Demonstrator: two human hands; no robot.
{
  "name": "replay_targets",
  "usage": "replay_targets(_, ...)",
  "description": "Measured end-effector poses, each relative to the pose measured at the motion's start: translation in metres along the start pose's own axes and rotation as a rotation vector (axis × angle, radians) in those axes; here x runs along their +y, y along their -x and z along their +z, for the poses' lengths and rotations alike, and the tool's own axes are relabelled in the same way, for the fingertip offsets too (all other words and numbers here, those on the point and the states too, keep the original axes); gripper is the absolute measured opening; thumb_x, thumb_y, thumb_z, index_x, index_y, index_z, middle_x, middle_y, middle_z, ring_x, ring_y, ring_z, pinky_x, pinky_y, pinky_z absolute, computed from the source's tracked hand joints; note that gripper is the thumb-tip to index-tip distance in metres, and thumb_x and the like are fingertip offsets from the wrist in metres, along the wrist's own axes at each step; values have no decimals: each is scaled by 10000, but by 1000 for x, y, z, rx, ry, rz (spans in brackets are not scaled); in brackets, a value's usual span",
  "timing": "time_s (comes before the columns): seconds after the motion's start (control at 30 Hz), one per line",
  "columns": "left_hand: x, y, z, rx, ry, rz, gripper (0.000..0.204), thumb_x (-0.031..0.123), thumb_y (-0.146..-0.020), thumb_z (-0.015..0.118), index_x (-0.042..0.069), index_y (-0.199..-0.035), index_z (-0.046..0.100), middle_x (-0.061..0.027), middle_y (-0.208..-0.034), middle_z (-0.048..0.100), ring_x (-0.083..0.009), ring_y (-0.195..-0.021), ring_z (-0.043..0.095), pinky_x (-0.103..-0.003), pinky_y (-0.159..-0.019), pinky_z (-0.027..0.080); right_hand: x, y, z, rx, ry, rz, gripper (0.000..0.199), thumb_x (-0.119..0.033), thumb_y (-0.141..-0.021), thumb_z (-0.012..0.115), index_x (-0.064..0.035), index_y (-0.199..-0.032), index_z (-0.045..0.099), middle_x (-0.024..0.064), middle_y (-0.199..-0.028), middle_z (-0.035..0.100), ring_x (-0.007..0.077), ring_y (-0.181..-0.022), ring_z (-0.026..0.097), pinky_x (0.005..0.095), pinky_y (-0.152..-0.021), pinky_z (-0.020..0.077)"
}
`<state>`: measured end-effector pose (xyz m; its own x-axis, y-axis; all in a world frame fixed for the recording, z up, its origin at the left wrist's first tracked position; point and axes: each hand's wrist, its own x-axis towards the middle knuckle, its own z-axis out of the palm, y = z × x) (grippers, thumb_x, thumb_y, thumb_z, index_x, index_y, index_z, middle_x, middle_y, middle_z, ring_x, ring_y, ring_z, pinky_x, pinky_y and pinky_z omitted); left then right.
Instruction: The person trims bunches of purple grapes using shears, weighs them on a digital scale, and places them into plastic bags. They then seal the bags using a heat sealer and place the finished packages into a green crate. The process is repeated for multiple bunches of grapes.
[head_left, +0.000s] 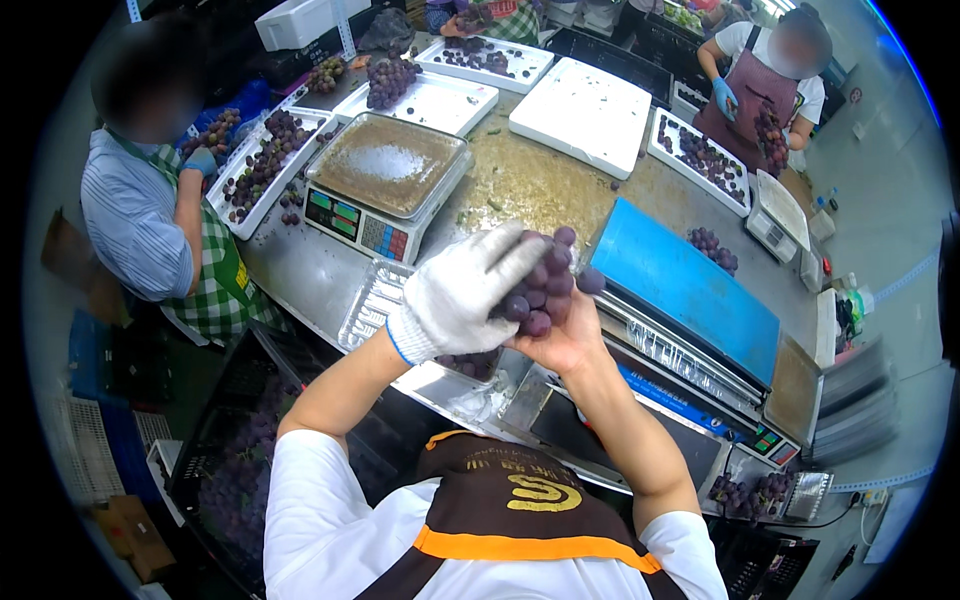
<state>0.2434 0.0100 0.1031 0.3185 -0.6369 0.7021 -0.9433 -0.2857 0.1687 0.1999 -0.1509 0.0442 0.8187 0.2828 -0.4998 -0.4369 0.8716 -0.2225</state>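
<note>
Clasped between the left hand [452, 292] (white-gloved) and the bare right hand [568, 340], a purple grape bunch [546, 284] is held above the table [540, 195].

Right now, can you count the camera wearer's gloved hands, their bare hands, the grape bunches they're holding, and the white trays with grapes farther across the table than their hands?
Gloved left hand: 1
Bare right hand: 1
Held grape bunch: 1
White trays with grapes: 4
Total: 7
</note>
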Motion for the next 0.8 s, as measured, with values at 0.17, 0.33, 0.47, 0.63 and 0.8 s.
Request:
replay_targets(0.17, 13, 8, 4, -182, -150, 109, 646, 180, -596, 729, 65, -1205, 550, -197, -1174, 532, -380, -995, 572, -449, -861, 481, 12, -15, -19, -181, -145, 47, 407, -500, -909, 458, -265, -1222, 568, -52, -1078, 625, 113, -824, 576, 314, -660, 469)
replay_targets(0.33, 30, -5, -16, -417, -188, 74, 650, 187, -613, 689, 124, -1241, 533, -212, -1301, 459, -411, -1203, 452, -571, -1083, 250, 15, -30, -36, -700, -61, -45, 481, -490, -901, 470, -247, -1316, 492, -34, -1194, 587, 140, -1023, 547, 377, -792, 467)
replay_targets(0.47, 21, 10, -28, -232, -88, -154, 700, 78, -579, 643, 49, -1265, 506, -227, -1348, 426, -426, -1295, 381, -531, -1084, 285, 12, -31, -64, -659, -405, 30, 549, -495, -920, 408, -188, -1375, 388, 90, -1374, 432, 283, -1299, 369, 572, -1090, 242)
replay_targets(0.63, 0, 67, 3, 155, 623, -792, 608, 44, -761, 612, -19, -1338, 430, -192, -1350, 463, -291, -1252, 460, -381, -1054, 361, 11, -37, -70, -462, -222, -24, 520, -469, -940, 399, -158, -1357, 390, 131, -1381, 419, 338, -1296, 363, 560, -1111, 226)
replay_targets(0.8, 10, 94, 40, 286, 1059, -1123, 596, 122, -847, 583, -2, -1391, 371, -158, -1352, 442, -271, -1244, 445, -394, -1035, 375, 16, -71, -132, -321, -216, -87, 501, -443, -942, 423, -138, -1340, 407, 142, -1363, 437, 339, -1262, 408, 554, -1090, 285)
